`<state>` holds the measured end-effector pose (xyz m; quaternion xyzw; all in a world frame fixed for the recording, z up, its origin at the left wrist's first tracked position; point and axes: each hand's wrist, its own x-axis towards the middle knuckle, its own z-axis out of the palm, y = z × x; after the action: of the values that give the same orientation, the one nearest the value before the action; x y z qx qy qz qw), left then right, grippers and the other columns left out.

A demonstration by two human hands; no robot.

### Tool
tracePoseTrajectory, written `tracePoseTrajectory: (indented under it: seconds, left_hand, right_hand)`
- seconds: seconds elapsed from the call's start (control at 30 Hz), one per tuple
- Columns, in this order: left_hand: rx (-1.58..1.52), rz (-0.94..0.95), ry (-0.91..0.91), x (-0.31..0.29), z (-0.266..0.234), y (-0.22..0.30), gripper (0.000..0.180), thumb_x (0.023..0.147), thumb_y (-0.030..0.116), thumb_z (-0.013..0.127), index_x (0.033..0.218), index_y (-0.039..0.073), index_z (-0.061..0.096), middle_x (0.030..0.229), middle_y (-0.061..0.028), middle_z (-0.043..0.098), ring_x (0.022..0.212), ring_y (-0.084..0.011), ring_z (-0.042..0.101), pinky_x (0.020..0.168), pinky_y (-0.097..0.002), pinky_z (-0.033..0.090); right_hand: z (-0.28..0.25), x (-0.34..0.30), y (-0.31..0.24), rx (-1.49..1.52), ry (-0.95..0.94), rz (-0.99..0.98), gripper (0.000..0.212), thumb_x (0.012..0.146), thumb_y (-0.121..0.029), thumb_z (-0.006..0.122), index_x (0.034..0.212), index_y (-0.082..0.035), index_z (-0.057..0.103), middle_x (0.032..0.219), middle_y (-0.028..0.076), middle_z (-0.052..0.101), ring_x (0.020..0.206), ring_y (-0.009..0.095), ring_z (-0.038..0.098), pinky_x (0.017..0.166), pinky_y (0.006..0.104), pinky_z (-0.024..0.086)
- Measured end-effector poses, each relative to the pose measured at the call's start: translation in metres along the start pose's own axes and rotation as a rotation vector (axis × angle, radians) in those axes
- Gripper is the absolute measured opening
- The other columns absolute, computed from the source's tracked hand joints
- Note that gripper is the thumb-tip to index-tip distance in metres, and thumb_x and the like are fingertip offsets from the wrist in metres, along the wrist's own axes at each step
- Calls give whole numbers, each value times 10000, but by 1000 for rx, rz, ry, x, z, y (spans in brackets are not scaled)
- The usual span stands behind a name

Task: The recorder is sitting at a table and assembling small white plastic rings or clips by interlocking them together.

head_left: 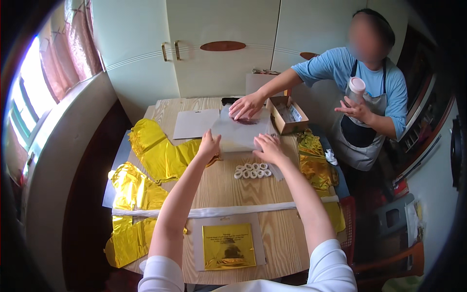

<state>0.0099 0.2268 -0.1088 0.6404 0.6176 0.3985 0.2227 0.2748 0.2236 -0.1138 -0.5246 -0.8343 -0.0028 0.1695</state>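
A flat, greyish translucent sheet or bag [226, 136] with a dark reddish patch lies toward the far side of the wooden table. My left hand [209, 146] is at its near left corner, fingers closed together along the edge. On its near right corner rests my right hand [268, 147], palm down with fingers stretched apart. Another person's hand [247, 105] presses on the sheet beside the dark patch. Several white rings [252, 170] are laid out in rows just nearer than my right hand.
Gold foil balloons [160, 151] cover the table's left side, and more foil [311, 160] hangs at the right. A long white plastic strip [228, 210] crosses the table before a gold packet [228, 243]. An open cardboard box [292, 126] stands near the co-worker, who holds a clear jar [356, 90].
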Motion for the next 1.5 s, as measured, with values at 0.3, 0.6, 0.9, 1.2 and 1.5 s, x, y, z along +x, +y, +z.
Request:
tracePoseTrajectory:
  seconds: [0.3, 0.6, 0.9, 1.2, 1.5]
  left_hand:
    - [-22, -116, 38, 41, 14, -17, 316, 796, 194, 545, 1057, 29, 613, 909, -139, 654, 791, -215, 625, 707, -312, 486]
    - [-141, -229, -4, 20, 19, 3, 359, 754, 118, 511, 1088, 12, 591, 908, -173, 642, 781, -272, 633, 682, -329, 500]
    - [-278, -333, -115, 2, 21, 26, 366, 759, 113, 507, 1090, -25, 578, 840, -146, 635, 692, -220, 620, 614, -320, 493]
    - [-313, -273, -155, -18, 31, 37, 579, 755, 227, 589, 1229, -73, 446, 905, -172, 606, 812, -223, 585, 690, -313, 464]
    - [-243, -172, -190, -25, 26, 41, 702, 753, 256, 612, 1312, -58, 327, 1088, -225, 541, 959, -290, 556, 828, -348, 444]
  right_hand:
    - [-7, -10, 14, 182, 57, 1, 814, 652, -282, 754, 1339, -110, 352, 1382, 169, 333, 1286, 332, 289, 1068, 391, 237]
    - [-8, -15, 50, 481, 114, 310, 924, 688, -366, 725, 1390, -66, 205, 1382, 244, 272, 1257, 311, 338, 1003, 360, 319]
    - [4, -7, 83, 947, 204, 452, 288, 862, -192, 549, 1052, 16, 611, 1108, 120, 599, 1022, 139, 537, 860, 274, 420]
    - [-20, -14, 38, 319, 103, 234, 557, 745, -289, 698, 1238, -113, 509, 1390, 222, 303, 1237, 322, 392, 986, 358, 359]
    - [-5, -14, 43, 363, 14, 261, 744, 696, -344, 731, 1334, -162, 395, 1428, 247, 196, 1276, 374, 318, 1018, 373, 325]
